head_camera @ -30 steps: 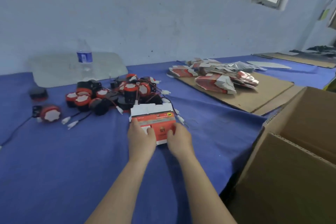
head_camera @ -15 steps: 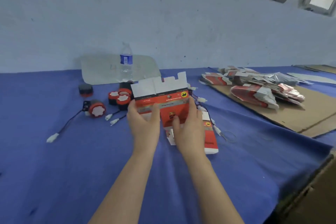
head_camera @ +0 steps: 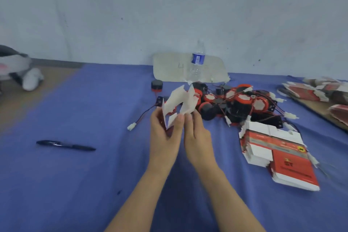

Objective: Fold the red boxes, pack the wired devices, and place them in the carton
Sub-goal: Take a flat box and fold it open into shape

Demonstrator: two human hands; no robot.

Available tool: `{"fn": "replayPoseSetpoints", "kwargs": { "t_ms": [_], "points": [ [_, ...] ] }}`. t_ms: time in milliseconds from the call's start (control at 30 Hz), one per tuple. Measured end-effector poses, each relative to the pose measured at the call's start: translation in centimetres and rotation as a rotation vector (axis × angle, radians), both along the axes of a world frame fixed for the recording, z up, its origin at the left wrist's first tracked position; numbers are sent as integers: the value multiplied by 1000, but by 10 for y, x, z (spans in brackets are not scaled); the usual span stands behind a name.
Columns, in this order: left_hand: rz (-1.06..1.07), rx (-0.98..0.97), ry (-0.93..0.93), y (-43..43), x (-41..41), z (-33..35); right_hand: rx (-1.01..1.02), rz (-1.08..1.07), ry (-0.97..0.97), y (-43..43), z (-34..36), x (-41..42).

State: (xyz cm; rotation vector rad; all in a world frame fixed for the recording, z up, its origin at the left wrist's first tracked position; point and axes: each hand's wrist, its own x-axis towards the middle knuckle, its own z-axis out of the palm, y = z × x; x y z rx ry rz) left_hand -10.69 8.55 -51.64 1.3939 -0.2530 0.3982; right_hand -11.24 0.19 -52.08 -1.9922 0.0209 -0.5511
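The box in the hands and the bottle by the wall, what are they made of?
The box looks like thin card, white inside and red outside, bending along creases. The bottle seems to be clear plastic: you can see through it.

Soft, even, rather dim light with a blue cast reaches you, leaving only faint shadows on the desk point(head_camera: 75, 184). Motion blur smears the red box point(head_camera: 177, 100) you hold and the flat boxes point(head_camera: 282, 164) at right; the far-left edge looks soft.
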Motion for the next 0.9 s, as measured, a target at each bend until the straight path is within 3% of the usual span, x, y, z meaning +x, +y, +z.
{"fn": "replayPoseSetpoints", "kwargs": {
  "t_ms": [200,467,733,900],
  "points": [
    [-50,-42,25,13,-1,0,388,94,42,-6,12,2],
    [-100,-71,80,6,2,-7,593,64,12,-11,11,-8],
    [-52,-42,82,-4,-4,-4,395,-22,-105,-6,10,-8],
    [148,-44,204,-3,-5,6,261,-1,-139,4,10,-12]
  ]
}}
